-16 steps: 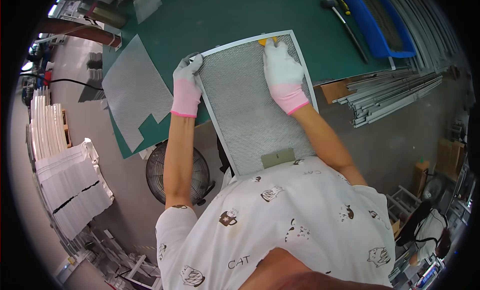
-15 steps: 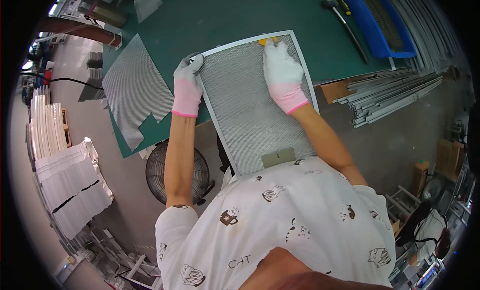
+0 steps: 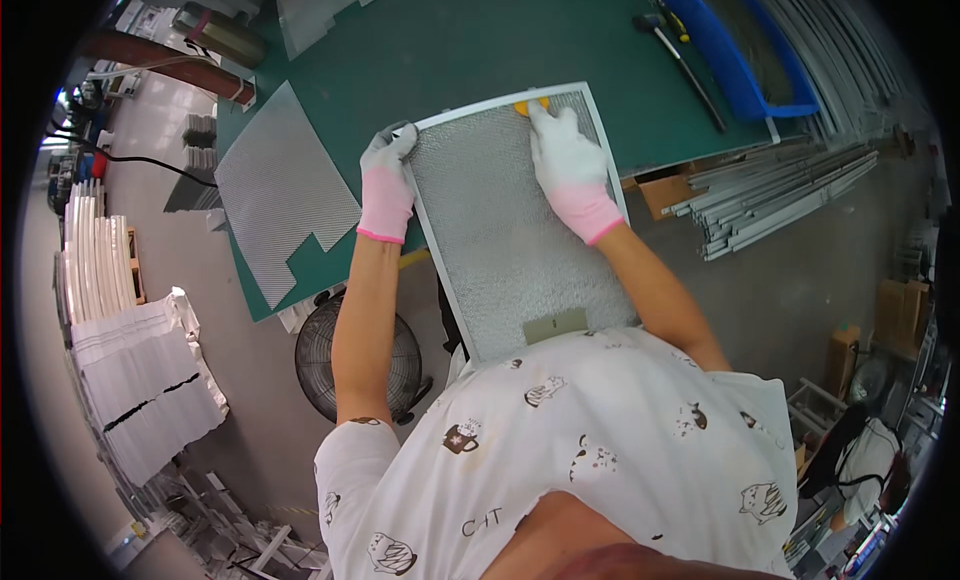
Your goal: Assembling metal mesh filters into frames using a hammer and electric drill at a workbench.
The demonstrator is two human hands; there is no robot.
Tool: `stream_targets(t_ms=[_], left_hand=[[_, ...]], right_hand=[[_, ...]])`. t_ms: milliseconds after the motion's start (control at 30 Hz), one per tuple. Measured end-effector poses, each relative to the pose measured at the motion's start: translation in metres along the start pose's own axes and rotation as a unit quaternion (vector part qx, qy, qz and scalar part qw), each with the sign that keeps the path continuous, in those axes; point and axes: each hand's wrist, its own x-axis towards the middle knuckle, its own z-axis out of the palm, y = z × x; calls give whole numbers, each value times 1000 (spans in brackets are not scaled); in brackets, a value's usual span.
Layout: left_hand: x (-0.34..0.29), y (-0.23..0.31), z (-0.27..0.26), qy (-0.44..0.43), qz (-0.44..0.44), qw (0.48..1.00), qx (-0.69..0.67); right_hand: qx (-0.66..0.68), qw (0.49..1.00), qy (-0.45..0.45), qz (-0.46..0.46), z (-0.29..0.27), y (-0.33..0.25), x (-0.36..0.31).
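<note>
A rectangular metal mesh filter panel with a pale metal frame leans from my shirt to the green table. At its far left corner, my left hand, in a white and pink glove, is closed on the frame. My right hand, gloved alike, lies over the mesh near the far edge. Its fingers press on a small yellow piece against the inner side of the frame; most of that piece is hidden under them. An olive-grey label sits on the near end of the panel.
On the green table lie a cut mesh sheet at left, a hammer and a blue bin at right. Metal strips are stacked beyond the right edge. A black floor fan stands below my left arm.
The whole view has shifted slightly, so the table and panel appear a little lower. My right fingers have slid a little on the yellow piece; the left hand keeps its hold on the corner.
</note>
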Motion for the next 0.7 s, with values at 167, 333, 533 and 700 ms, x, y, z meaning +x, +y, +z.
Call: stream_targets(t_ms=[167, 333, 533, 700], left_hand=[[-6, 0, 3, 0, 2, 1000, 3], [-4, 3, 7, 11, 9, 1000, 13], [-11, 11, 17, 3, 37, 998, 54], [-10, 5, 8, 12, 34, 999, 41]], right_hand=[[-35, 999, 2, 20, 7, -9, -3], [-20, 996, -57, 62, 10, -45, 3], [-1, 997, -27, 69, 16, -51, 5], [11, 998, -63, 14, -7, -12, -13]])
